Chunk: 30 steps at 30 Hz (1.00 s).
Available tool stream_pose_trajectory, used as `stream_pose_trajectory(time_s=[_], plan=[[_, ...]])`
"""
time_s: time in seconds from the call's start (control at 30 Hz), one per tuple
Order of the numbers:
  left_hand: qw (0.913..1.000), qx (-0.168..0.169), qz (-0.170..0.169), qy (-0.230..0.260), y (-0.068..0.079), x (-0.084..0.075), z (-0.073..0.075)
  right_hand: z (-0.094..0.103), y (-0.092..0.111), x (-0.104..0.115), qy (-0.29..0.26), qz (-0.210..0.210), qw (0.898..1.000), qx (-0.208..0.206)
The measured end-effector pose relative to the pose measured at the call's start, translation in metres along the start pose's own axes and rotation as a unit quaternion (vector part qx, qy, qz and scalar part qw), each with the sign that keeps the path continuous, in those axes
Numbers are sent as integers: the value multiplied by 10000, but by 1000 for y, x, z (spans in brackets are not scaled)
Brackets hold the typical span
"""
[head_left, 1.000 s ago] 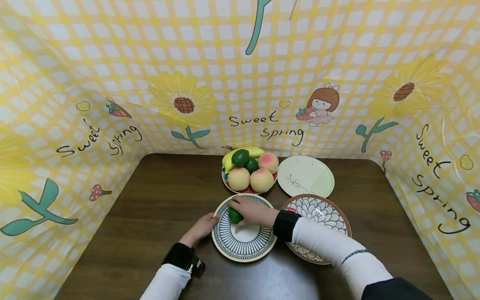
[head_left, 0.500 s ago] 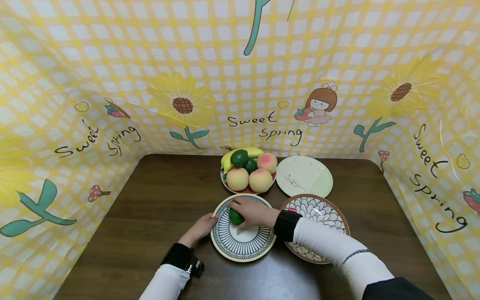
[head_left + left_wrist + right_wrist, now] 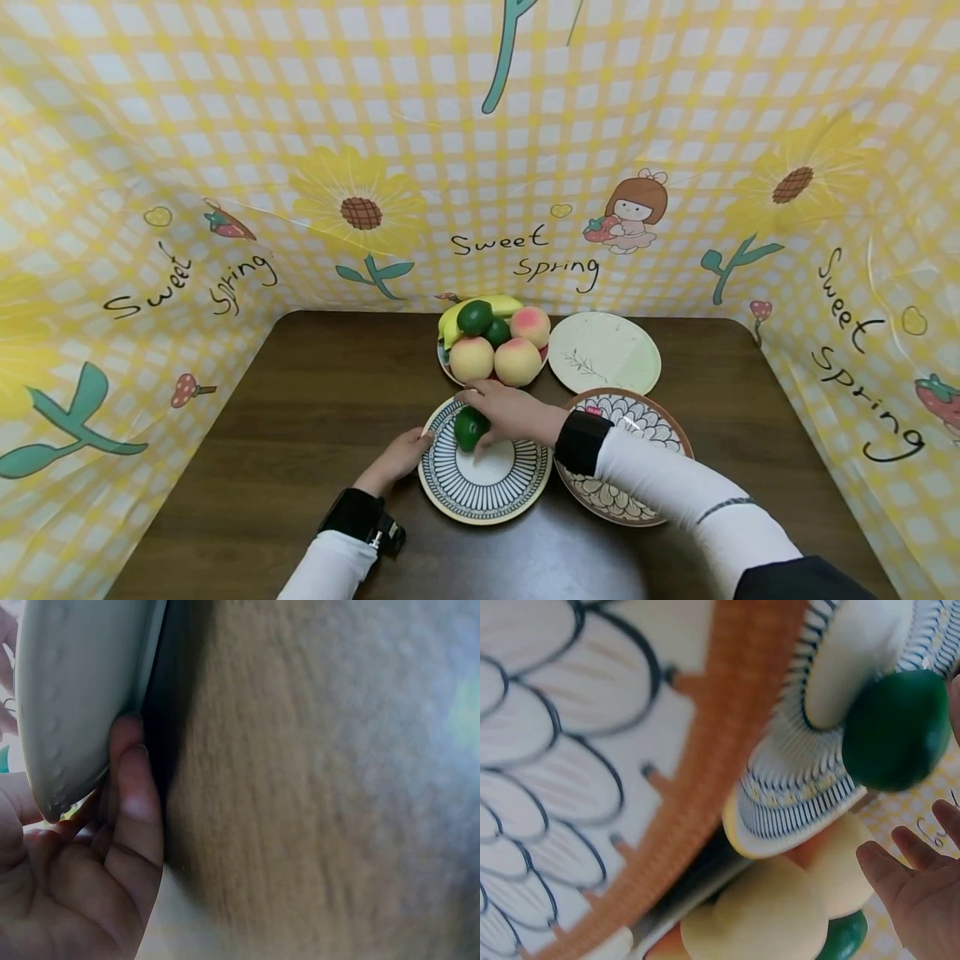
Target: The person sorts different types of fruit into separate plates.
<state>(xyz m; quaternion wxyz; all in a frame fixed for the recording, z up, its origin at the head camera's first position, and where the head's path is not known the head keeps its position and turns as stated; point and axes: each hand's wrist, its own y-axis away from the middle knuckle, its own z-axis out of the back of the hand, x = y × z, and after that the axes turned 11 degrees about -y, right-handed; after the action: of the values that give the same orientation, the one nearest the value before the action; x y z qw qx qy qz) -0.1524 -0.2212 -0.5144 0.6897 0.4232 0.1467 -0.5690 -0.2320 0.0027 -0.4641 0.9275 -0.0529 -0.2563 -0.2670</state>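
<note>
My left hand point(image 3: 397, 458) grips the left rim of a white plate with a dark striped pattern point(image 3: 483, 496). In the left wrist view its fingers point(image 3: 139, 791) lie under the plate's pale underside point(image 3: 86, 697). A dark green oval fruit point(image 3: 468, 431), like an avocado, sits on the plate's upper left. Over the plate, my right hand point(image 3: 517, 412) is beside this fruit. The right wrist view shows the hand's spread fingers point(image 3: 889, 866) apart from the green fruit point(image 3: 896, 731); part of the thumb is cut off at the edge.
Behind the striped plate stands a fruit-filled plate point(image 3: 446, 367) with bananas point(image 3: 491, 305), peaches point(image 3: 517, 362) and green fruits point(image 3: 475, 317). A pale green plate point(image 3: 603, 358) lies at the back right. Below my right forearm is a brown-rimmed plate with petal pattern point(image 3: 645, 421). A checked cloth point(image 3: 420, 125) encloses the table point(image 3: 300, 400).
My right hand's fingers have loosened and drawn slightly up and right from the green fruit, which shows more fully. The left hand keeps its grip on the rim. The view has shifted slightly.
</note>
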Motion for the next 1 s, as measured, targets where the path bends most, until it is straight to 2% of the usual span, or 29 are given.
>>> stream_pose_trajectory(time_s=[0.27,0.37,0.53,0.7,0.83,1.0], plan=[[10000,-81,18,1,2,5,0,32,-11,2,-240,-114,9992,-315],[10000,-45,40,43,1,5,0,47,-17,-1,-365,-177,9972,-622],[10000,-72,16,10,1,3,0,74,-29,-12,-213,-234,9917,-1249],[10000,-91,2,27,0,-1,1,96,-40,-23,-380,-539,9862,-1521],[9998,-162,-55,32,-2,-2,1,101,-52,-32,-546,-837,9823,-1584],[9998,-179,108,-32,-1,1,-3,90,-66,-43,-848,-1149,9799,-1393]])
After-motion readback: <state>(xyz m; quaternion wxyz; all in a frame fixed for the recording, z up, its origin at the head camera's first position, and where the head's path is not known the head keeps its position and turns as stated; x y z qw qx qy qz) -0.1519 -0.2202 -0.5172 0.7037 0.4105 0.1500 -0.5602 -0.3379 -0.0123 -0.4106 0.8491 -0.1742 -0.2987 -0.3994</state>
